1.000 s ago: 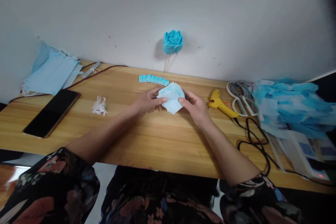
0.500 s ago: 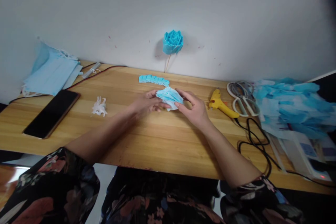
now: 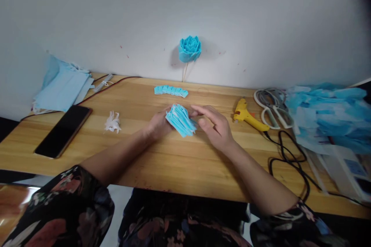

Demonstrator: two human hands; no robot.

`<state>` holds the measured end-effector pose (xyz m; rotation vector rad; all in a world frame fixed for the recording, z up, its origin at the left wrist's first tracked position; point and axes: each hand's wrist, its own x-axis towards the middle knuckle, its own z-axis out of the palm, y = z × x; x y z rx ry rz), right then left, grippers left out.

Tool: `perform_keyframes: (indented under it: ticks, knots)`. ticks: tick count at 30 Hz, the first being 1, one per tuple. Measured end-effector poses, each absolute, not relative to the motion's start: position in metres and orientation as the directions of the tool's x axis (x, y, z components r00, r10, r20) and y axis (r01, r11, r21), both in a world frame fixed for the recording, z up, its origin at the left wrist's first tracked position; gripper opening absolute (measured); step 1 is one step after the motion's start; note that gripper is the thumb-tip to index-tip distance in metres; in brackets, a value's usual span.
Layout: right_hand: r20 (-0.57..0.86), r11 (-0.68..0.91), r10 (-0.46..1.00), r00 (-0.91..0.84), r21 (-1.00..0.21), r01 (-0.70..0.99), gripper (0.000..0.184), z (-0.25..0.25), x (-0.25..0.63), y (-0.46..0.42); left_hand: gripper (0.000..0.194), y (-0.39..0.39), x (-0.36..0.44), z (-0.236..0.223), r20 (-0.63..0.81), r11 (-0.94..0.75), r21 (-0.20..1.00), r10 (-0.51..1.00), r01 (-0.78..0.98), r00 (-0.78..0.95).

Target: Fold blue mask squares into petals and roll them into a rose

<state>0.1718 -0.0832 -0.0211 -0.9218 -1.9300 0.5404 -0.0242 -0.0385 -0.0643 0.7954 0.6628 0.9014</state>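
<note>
Over the middle of the table, my left hand [image 3: 158, 125] holds a bundle of pale blue, pleated mask fabric [image 3: 181, 120]. Its fingers are behind the bundle and mostly hidden. Just to the right, my right hand [image 3: 216, 126] has thumb and index finger apart, with nothing seen between them. Its fingertips are close to the bundle's edge; whether any touch is hard to tell. Beyond the hands lies a row of small folded blue pieces [image 3: 171, 90]. Behind that row, a blue fabric flower [image 3: 189, 49] on a thin stick stands by the wall.
A yellow glue gun [image 3: 247, 117] with a black cord, scissors [image 3: 275, 112] and a heap of blue fabric [image 3: 330, 115] lie on the right. Leftward are face masks [image 3: 62, 88], a phone [image 3: 63, 131] and white scraps [image 3: 112, 122]. The wall bounds the table's back.
The bundle has turned and come slightly nearer me, its pleats now fanned towards the lower right. My right thumb and fingers have come away from its side.
</note>
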Motion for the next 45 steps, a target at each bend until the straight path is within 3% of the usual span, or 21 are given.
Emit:
perform_keyframes:
  ticks: [4,8,25,30,33,35,40,45]
  knots:
    - [0.493,0.54,0.838,-0.234,-0.686,0.487,0.027,-0.022,0.175,-0.08,0.024,-0.036,-0.023,-0.069,-0.221,0.501,0.716,0.823,-0.486,0.523]
    - [0.552,0.554,0.815,-0.176,-0.651,0.518,0.018,-0.026,0.176,-0.074,0.017,-0.032,-0.025,-0.063,-0.239,0.536,0.632,0.821,-0.56,0.518]
    - [0.605,0.634,0.755,-0.254,-0.574,0.519,0.024,0.012,0.171,-0.065,0.017,0.008,0.002,-0.022,-0.216,0.502,0.642,0.843,-0.58,0.492]
    - [0.552,0.536,0.823,-0.13,-0.68,0.5,0.021,0.005,0.172,-0.058,0.019,0.014,0.006,-0.035,-0.176,0.522,0.602,0.825,-0.604,0.537]
    - [0.455,0.423,0.89,-0.032,-0.797,0.431,0.026,-0.011,0.171,-0.057,0.02,0.013,-0.002,-0.043,-0.113,0.512,0.628,0.805,-0.586,0.583]
    - [0.442,0.401,0.897,0.0,-0.813,0.421,0.026,-0.02,0.171,-0.058,0.023,0.013,-0.007,-0.045,-0.072,0.484,0.654,0.806,-0.582,0.588]
    - [0.604,0.557,0.789,-0.114,-0.623,0.549,0.017,-0.027,0.172,-0.066,0.03,0.014,-0.007,-0.046,-0.089,0.498,0.673,0.789,-0.547,0.608]
    - [0.709,0.695,0.661,-0.247,-0.455,0.556,0.026,-0.021,0.171,-0.068,0.035,0.015,-0.005,-0.048,-0.146,0.525,0.659,0.792,-0.539,0.593]
